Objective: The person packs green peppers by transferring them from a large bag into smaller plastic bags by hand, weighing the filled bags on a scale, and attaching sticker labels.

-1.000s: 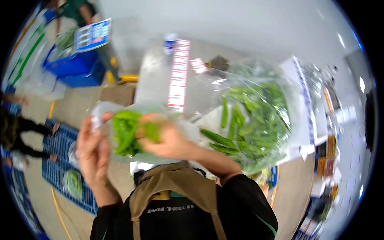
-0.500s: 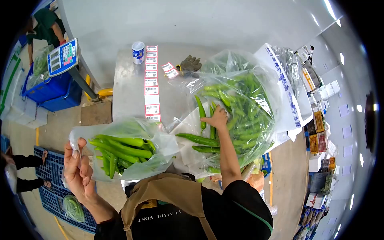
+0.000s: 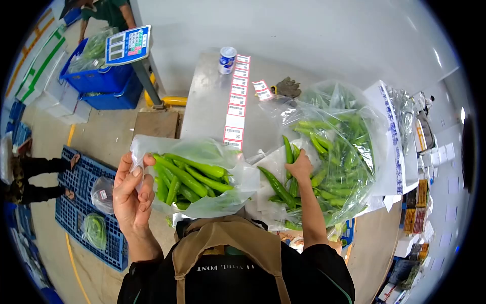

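Note:
My left hand [image 3: 132, 195] pinches the rim of a clear plastic bag [image 3: 238, 195] between thumb and fingers and holds it up at the left. Long green peppers [image 3: 190, 177] lie inside that bag. On the right, my right hand [image 3: 300, 167] reaches into the mouth of a large clear bag [image 3: 354, 167] full of the same peppers. Its fingers close around green peppers [image 3: 288, 149] whose ends stick out past them; the fingertips are partly hidden. Another loose green pepper [image 3: 276, 185] lies just left of this hand, on the bag's whitish plastic.
On the metal table [image 3: 207, 101] are a strip of barcode labels [image 3: 237, 101], a blue-and-white can [image 3: 227, 61] and a dark glove [image 3: 287, 87]. A scale display [image 3: 128, 45] stands at left. Blue pallets [image 3: 68, 197] lie on the floor, where another person [image 3: 40, 175] stands.
The view has swung left, so the table sits further right. My left hand still holds the bag's rim. My right hand stays at the peppers in the large bag, with its fingers now lower around them.

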{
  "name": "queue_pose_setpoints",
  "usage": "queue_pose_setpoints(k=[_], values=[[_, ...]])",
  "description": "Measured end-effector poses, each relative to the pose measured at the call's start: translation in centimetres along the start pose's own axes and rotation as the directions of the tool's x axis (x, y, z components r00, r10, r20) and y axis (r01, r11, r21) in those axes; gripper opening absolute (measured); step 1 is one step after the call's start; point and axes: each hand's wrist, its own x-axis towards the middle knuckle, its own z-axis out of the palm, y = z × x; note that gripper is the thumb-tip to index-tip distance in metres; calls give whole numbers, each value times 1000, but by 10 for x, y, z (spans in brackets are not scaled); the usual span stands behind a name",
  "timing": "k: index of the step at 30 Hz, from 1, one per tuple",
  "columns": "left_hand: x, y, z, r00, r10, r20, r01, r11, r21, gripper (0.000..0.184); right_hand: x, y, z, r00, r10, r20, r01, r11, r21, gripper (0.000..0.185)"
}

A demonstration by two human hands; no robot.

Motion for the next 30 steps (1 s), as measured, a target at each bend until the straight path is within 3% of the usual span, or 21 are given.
queue_pose_setpoints(k=[3, 7, 10, 13, 17, 18, 20, 22, 25, 26, 29, 30], values=[[-1, 2, -1, 1000, -5, 4, 5, 1000, -10, 27, 0, -1, 3, 998, -69, -10, 70, 987, 142, 63], [-2, -1, 1, 1000, -14, 4, 14, 1000, 10, 28, 2, -6, 12, 997, -37, -70, 50, 979, 198, 52], [-3, -1, 1, 1000, -1, -11, 1, 1000, 22, 27, 10, 8, 14, 997, -42, 67, 8, 897, 441, 38], [-3, 4, -7, 1000, 21, -17, -21, 1000, 22, 28, 2, 4, -4, 996, -38, -79, 80, 773, 630, 23], [-1, 3, -2, 999, 26, -40, -25, 999, 32, 26, -12, -14, -53, 979, -30, -204, 178, 619, 765, 24], [-1, 2, 2, 999, 20, -48, -18, 999, 47, 26, -6, -9, -49, 984, -37, -174, 158, 630, 761, 26], [1, 0, 1, 1000, 11, -3, -11, 999, 53, 26, -16, -23, -71, 947, -68, -313, 272, 686, 675, 21], [-1, 2, 3, 1000, -9, 4, 9, 996, 86, 25, -40, -51, -113, 924, -49, -379, 328, 608, 723, 19], [0, 5, 7, 1000, -18, 23, 16, 996, 91, 22, -94, -96, -175, 818, -178, -547, 574, 212, 791, 22], [0, 6, 9, 1000, -25, 7, 24, 994, 103, 19, -113, -112, -187, 781, -188, -596, 604, -18, 797, 24], [-1, 9, 14, 1000, -12, 25, 9, 994, 108, 16, -157, -151, -197, 621, -431, -655, 668, -147, 730, 28], [-3, 12, 15, 998, -9, 54, 3, 994, 110, 15, -168, -165, -189, 538, -584, -608, 701, -89, 707, 29]])
